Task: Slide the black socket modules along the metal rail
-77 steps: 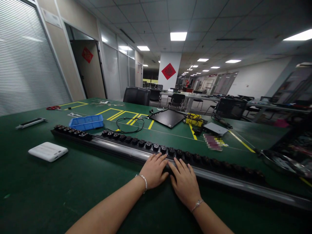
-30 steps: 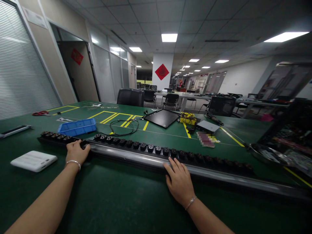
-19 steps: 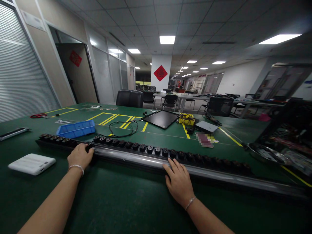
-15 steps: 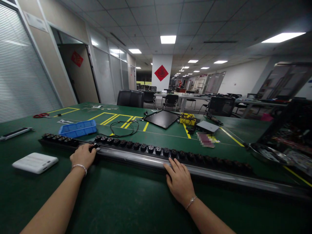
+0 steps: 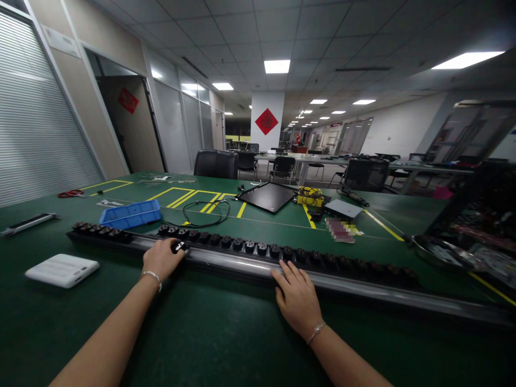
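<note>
A long rail with a black body and a shiny grey top strip (image 5: 242, 266) lies across the green table in front of me. My left hand (image 5: 163, 257) is closed around a small black socket block (image 5: 180, 246) at the rail's left part, its thumb and fingers on the block's sides. The block's underside is hidden. My right hand (image 5: 298, 298) lies with its fingers stretched out, the tips touching the rail's near side right of the middle. Behind the strip runs a row of similar black socket blocks (image 5: 237, 244); several more (image 5: 100, 230) sit at the left end.
Near the left hand lie a white box-shaped device (image 5: 62, 270) and a blue bin (image 5: 131, 214). Farther back are red-handled scissors (image 5: 70, 193), a coiled black cable (image 5: 207, 214), a black panel (image 5: 268, 197), a yellow item wrapped in cable (image 5: 310, 196) and a grey box (image 5: 343, 209).
My left hand has moved to the right along the rail, with the black socket block in its fingers. My right hand has stayed in the same place.
</note>
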Tool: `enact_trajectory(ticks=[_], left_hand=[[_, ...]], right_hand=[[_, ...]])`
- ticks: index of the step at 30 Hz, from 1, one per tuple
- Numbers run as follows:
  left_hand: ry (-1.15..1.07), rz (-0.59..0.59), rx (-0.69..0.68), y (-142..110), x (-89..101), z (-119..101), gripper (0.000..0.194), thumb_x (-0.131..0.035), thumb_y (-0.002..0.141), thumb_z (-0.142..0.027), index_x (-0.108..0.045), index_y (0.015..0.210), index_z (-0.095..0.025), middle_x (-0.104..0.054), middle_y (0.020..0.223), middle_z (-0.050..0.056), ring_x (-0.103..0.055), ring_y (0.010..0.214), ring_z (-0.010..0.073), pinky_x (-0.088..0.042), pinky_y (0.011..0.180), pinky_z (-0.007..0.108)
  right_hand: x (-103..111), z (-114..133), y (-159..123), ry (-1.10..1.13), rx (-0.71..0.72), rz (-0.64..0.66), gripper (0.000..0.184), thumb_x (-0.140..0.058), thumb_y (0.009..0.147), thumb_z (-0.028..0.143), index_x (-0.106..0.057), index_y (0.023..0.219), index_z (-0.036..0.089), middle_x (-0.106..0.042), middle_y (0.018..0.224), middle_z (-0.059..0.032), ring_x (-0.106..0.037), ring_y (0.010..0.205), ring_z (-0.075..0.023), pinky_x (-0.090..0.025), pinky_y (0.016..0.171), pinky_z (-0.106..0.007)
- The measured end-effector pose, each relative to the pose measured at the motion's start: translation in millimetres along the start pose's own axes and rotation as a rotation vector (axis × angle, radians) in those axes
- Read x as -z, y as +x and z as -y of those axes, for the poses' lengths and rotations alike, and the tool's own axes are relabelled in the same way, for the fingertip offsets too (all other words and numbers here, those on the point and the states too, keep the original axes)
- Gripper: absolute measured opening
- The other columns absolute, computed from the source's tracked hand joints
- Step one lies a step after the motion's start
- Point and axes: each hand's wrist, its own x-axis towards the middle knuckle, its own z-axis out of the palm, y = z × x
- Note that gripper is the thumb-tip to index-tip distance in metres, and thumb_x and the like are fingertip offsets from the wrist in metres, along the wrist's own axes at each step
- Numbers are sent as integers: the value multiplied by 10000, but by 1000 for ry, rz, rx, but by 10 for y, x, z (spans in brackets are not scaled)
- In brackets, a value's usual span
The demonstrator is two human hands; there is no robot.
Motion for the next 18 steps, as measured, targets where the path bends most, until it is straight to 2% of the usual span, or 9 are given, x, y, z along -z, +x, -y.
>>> enact_trajectory(ticks=[6,11,18], left_hand=[[-42,42,-144,-142,-10,-213,480,-478,730,-409,-566,1100,-116,-577,1046,127,-547,1018,261,-406,903,345],[-100,69,-265,-286,-61,-487,441,-521,731,-425,-575,1062,-139,-586,1007,106,-565,967,242,-421,868,322],[-196,91,-324,-426,-117,-759,400,-565,729,-437,-573,1005,-148,-585,990,109,-573,953,244,-440,825,329]], right_hand=[[13,8,3,-8,2,2,390,-442,831,201,-545,1197,290,-401,1342,-26,-321,1251,-226,-249,1008,-400],[12,11,4,-17,9,-13,392,-446,831,198,-545,1201,284,-402,1342,-30,-328,1247,-226,-257,1003,-395],[-11,5,6,-16,5,-9,389,-440,839,206,-539,1208,281,-401,1343,-31,-321,1252,-223,-248,1009,-399]])
